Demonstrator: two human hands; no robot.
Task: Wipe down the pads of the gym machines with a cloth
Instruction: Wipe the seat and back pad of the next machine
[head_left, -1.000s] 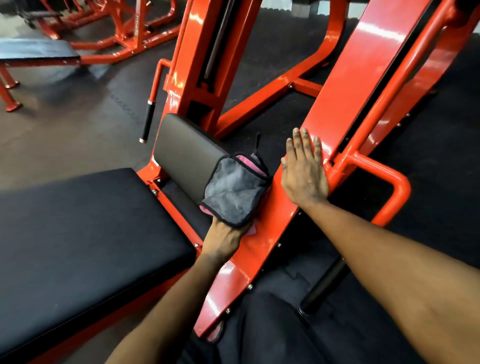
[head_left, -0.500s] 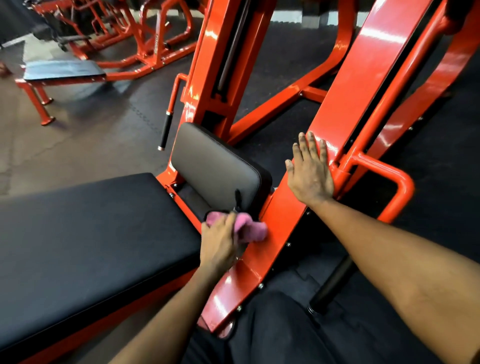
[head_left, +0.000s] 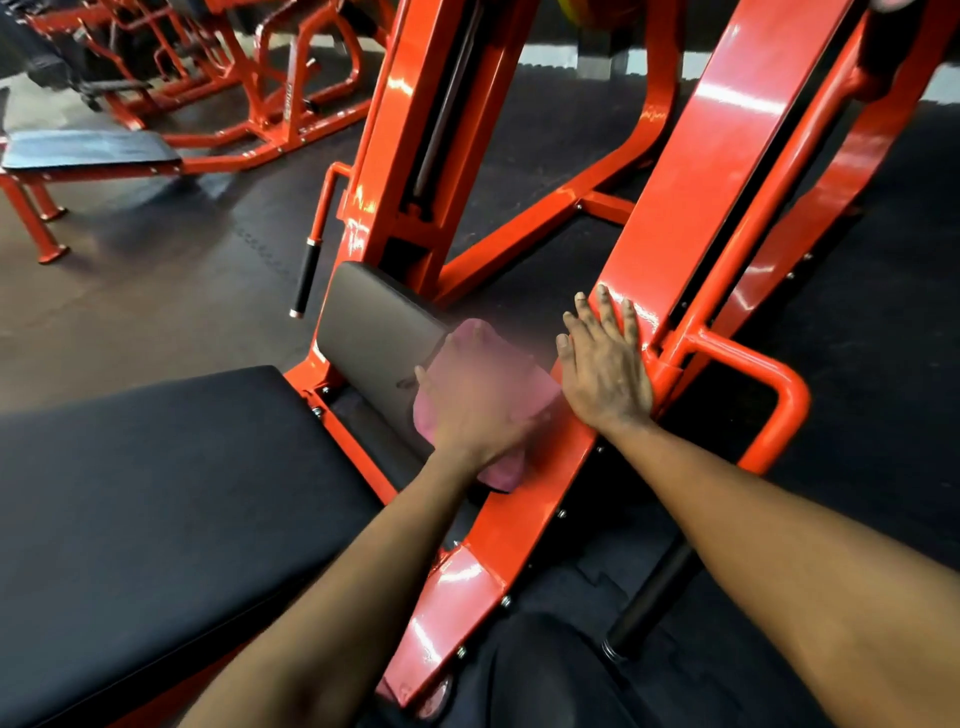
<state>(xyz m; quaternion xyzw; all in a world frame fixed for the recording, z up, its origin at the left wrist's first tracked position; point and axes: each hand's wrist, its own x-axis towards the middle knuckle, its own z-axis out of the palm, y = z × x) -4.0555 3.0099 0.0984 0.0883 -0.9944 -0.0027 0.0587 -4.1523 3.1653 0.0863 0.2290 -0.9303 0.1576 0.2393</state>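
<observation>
Cloth (head_left: 535, 400) overhangs pad (head_left: 374, 332) at right edge, onto frame (head_left: 467, 597).

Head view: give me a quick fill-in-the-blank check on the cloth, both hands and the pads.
The left hand, blurred, lies on a ____ cloth.
The right hand rests flat on the orange frame beam and holds ____.
The cloth is at the small grey pad, not on the large ____ seat pad.
Missing words: pink; nothing; black.
</observation>
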